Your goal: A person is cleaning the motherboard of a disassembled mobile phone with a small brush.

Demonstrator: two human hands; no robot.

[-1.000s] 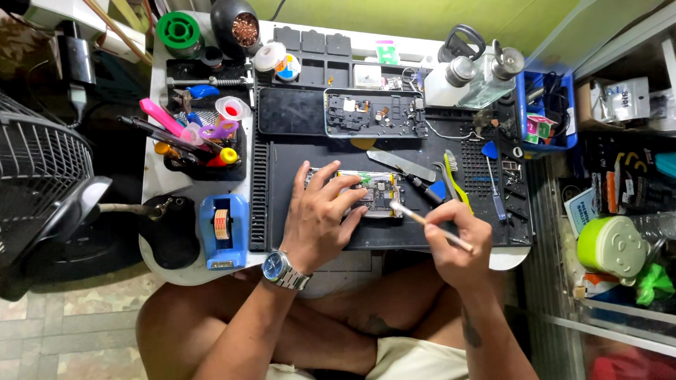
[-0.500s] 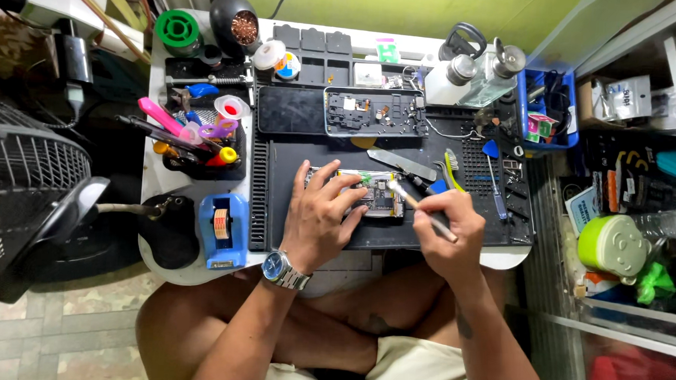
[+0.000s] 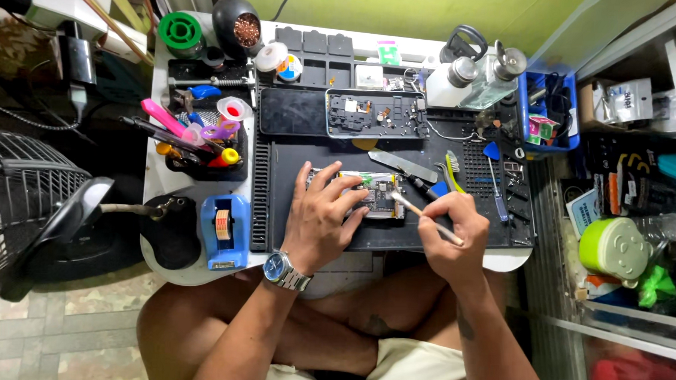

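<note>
My left hand [image 3: 323,218] presses down on an opened phone [image 3: 379,195] lying on the black work mat [image 3: 419,238], fingers spread over its left half. My right hand [image 3: 450,240] grips a thin light-coloured stick tool [image 3: 418,214] whose tip touches the right part of the phone's inner board. A watch sits on my left wrist. A second opened phone body [image 3: 372,114] and a dark screen panel [image 3: 292,111] lie farther back on the mat.
A blue tape dispenser [image 3: 223,229] stands at the left front. A black holder with pens and cutters [image 3: 205,144], a solder spool [image 3: 180,30], bottles [image 3: 477,75], a blue bin [image 3: 549,115] and a fan [image 3: 23,201] surround the mat. A metal spatula [image 3: 402,165] and screwdriver [image 3: 495,189] lie nearby.
My right hand has shifted slightly, moving the stick's tip along the phone's board. My left hand stays pressed on the phone.
</note>
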